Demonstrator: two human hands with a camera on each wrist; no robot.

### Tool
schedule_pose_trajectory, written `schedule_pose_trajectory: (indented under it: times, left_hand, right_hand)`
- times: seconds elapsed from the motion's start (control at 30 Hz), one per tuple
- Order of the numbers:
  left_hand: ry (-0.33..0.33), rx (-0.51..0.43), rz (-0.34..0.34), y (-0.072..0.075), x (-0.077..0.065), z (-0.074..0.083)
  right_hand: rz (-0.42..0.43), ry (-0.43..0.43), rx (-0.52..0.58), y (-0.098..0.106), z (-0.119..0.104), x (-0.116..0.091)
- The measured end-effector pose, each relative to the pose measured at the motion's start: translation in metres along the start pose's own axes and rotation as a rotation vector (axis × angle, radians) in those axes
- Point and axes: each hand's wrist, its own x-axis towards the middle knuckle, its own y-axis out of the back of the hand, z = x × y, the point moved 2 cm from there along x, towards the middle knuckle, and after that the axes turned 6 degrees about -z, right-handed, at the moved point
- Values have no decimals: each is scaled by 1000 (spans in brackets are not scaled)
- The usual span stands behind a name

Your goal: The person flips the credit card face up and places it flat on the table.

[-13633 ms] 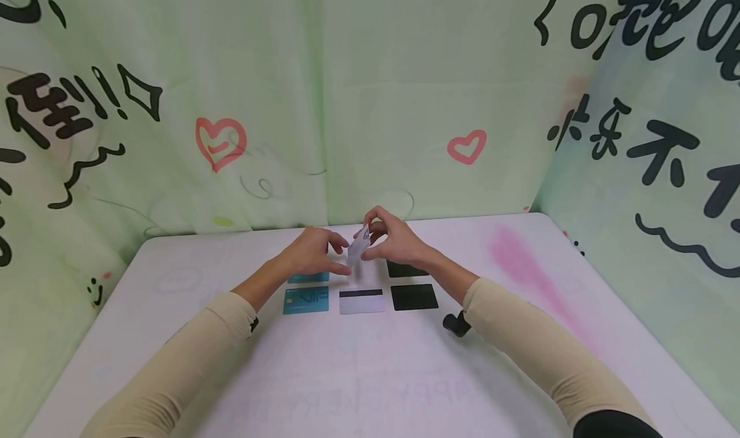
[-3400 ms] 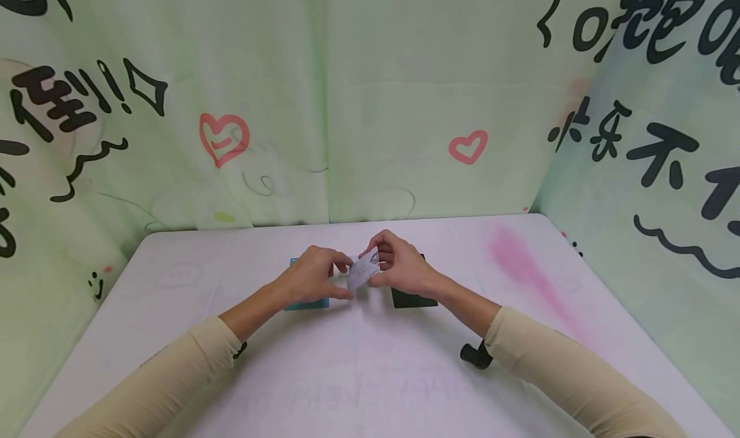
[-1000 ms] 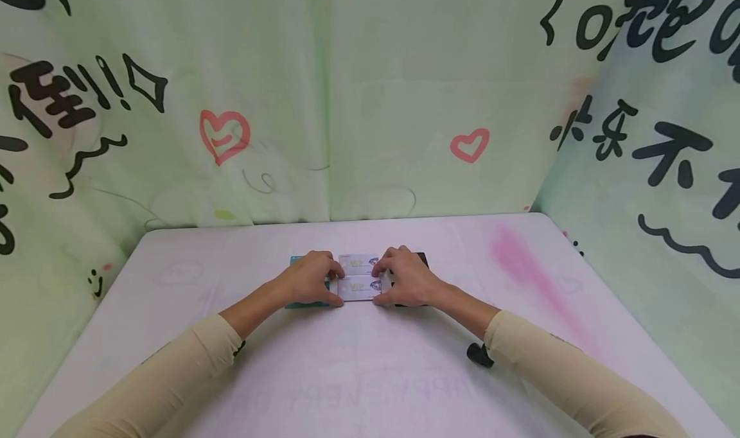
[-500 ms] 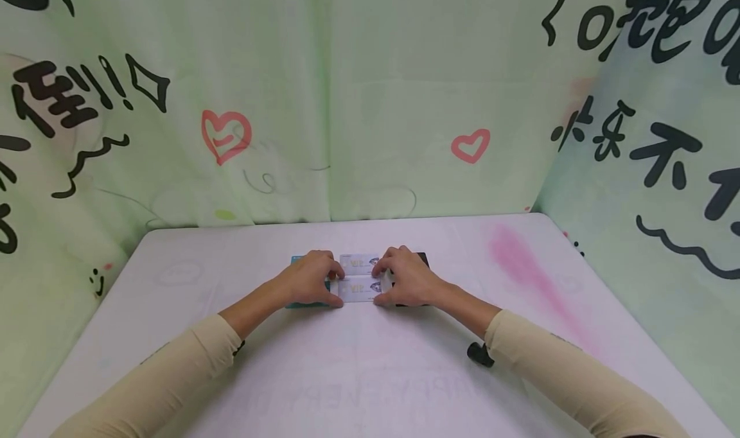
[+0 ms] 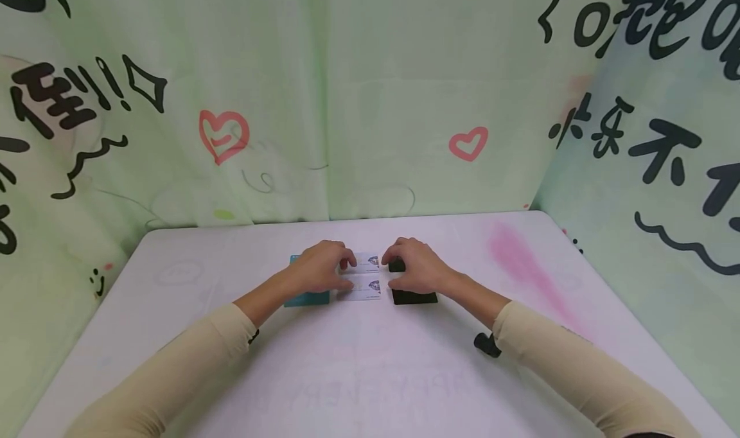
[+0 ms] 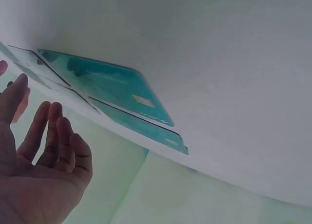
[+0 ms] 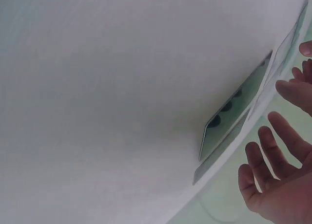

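Three pairs of cards lie on the table in two rows. In the middle are the near white VIP card (image 5: pixel 363 287) and the far white card (image 5: pixel 368 262). My left hand (image 5: pixel 317 270) hovers over the left pair, the near blue card (image 5: pixel 306 299) and the far blue card (image 6: pixel 141 124), with its fingertips above the white cards' left ends. My right hand (image 5: pixel 421 268) hovers over the near black card (image 5: pixel 415 298) and the far black card (image 5: pixel 396 265), hiding part of both. Both hands have relaxed, spread fingers and hold nothing; the wrist views show them off the cards.
The white table (image 5: pixel 358 374) has a pink smear (image 5: pixel 523 255) on its right side. A printed green curtain (image 5: pixel 381 104) stands behind the table and along its sides. A black device (image 5: pixel 487 345) sits at the right wrist.
Earlier a white card was turned between both hands; then both white cards lay face up, touched at their ends. Now both hands have lifted off, the right one shifting right over the black cards.
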Motion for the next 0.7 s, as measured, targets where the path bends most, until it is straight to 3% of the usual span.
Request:
schedule_pose_trajectory:
  times: [0.3,0.7]
  left_hand:
    - [-22,32,-11,1,29,8]
    - [-46,41,-72,-4,69,23]
  right_hand:
    - [1,-64,4,13,22,1]
    - [-135,-148,-33,30,53,4]
